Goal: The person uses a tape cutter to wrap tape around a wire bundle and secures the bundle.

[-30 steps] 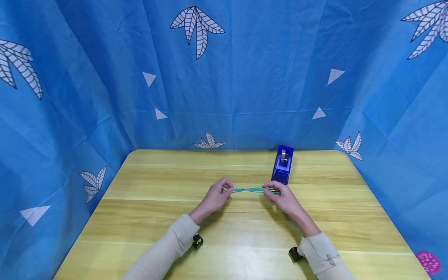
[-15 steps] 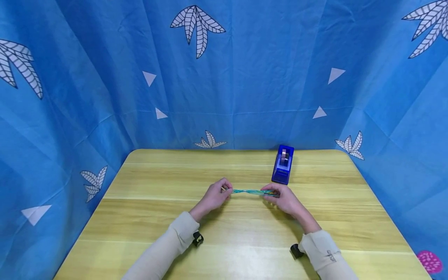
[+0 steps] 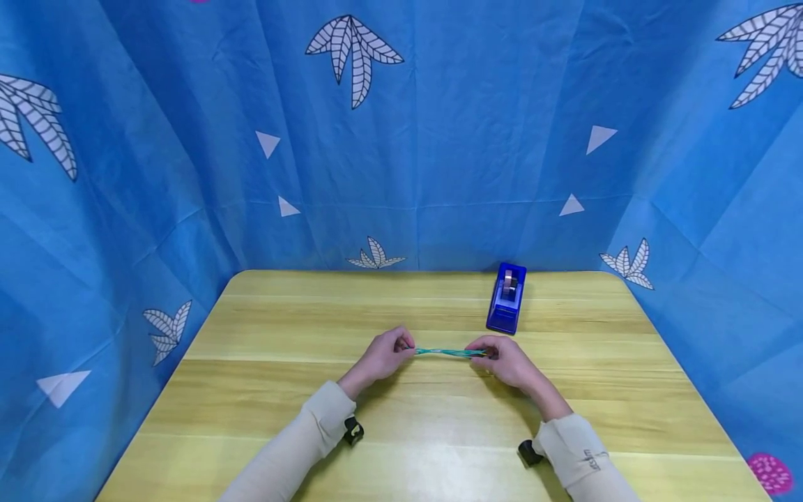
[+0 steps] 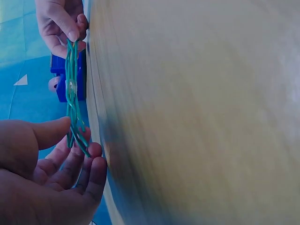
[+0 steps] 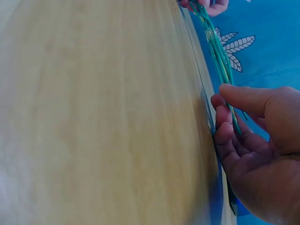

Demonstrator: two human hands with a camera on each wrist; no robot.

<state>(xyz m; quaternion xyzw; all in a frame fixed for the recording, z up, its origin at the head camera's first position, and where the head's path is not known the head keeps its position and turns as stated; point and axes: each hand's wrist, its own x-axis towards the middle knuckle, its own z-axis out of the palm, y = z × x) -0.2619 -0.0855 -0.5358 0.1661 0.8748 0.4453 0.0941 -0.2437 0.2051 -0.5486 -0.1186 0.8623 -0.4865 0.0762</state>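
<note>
A bundle of thin green wires (image 3: 442,352), with a little yellow among them, stretches level between the two hands above the table. In the left wrist view clear tape (image 4: 71,87) wraps the middle of the bundle. The left hand (image 3: 384,357) pinches one end between thumb and fingers, and loose wire ends poke out past the thumb. At the other end the right hand (image 3: 511,362) pinches the bundle. Its thumb presses on the wires in the right wrist view, where the ends reach down into the palm.
A blue tape dispenser (image 3: 505,298) with a roll of tape stands just behind the right hand, near the back of the wooden table (image 3: 301,314). A patterned blue curtain (image 3: 477,139) surrounds the table at the back and sides.
Both hands and the bundle sit slightly lower in the head view. The right hand's thumb and fingers have closed further on its end of the bundle.
</note>
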